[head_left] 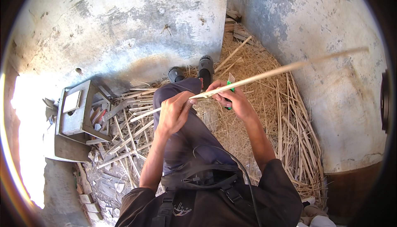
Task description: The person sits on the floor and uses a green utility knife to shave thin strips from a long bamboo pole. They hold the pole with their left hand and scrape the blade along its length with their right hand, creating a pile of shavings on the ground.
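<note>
Running through the left fingers (178, 101), a pale strip (264, 76) crosses the right fingers (216, 85).

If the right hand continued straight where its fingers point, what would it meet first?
Past the pale strip at the right hand, probably the left hand, though depth is unclear.

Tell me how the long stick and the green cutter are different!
The stick is pale tan; the cutter has bright green parts. The stick reaches far past both hands; the cutter is much shorter. The left hand grips the stick; the right hand holds the cutter. Both are held up.
</note>
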{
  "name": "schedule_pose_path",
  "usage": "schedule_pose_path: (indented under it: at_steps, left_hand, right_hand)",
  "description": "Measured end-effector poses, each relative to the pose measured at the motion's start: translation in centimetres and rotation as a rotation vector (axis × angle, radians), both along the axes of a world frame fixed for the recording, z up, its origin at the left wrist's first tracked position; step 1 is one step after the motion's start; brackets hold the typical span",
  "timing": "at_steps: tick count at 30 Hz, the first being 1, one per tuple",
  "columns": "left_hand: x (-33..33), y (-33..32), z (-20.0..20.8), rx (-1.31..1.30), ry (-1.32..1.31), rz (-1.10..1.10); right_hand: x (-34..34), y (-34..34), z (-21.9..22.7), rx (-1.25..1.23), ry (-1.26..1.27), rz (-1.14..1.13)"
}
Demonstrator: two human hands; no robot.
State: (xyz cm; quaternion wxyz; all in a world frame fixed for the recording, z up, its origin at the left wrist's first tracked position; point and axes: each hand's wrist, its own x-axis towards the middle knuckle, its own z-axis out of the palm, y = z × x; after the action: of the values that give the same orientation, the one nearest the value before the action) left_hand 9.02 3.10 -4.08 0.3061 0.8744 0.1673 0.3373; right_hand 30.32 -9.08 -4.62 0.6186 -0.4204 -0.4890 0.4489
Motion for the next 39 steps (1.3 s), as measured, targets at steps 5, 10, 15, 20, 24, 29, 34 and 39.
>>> schedule_pose_path:
  at_steps: [5, 10, 15, 20, 24, 29, 34, 39]
  left_hand:
    - [0.3, -1.1, -0.1, -0.121, 0.000, 0.044]
    - [0.3, -1.7, 0.1, -0.204, -0.010, 0.085]
    - [0.2, -2.0, 0.1, -0.283, -0.009, 0.061]
    - [0.3, -2.3, 0.2, -0.431, -0.008, 0.034]
    - [0.5, -2.3, -0.3, -0.489, -0.041, -0.019]
    - [0.5, -2.4, -0.5, -0.625, -0.056, -0.120]
    - [0.3, -2.5, -0.4, -0.795, -0.036, -0.166]
    - [0.3, -2.6, 0.1, -0.803, -0.059, -0.212]
  right_hand:
    - [-0.5, 0.3, -0.3, -0.042, 0.162, -0.063]
    - [-1.1, 0.5, 0.3, -0.089, 0.152, -0.144]
    - [-0.5, 0.4, 0.9, -0.127, 0.213, -0.118]
    - [0.2, 0.8, 0.1, -0.048, 0.229, -0.068]
    - [0.3, 1.1, -0.4, 0.011, 0.203, -0.083]
    - [0.7, 1.6, -1.4, 0.068, 0.278, -0.009]
    - [0.6, 1.8, -1.7, 0.126, 0.314, 0.057]
    - [0.9, 2.1, -2.6, 0.151, 0.367, 0.111]
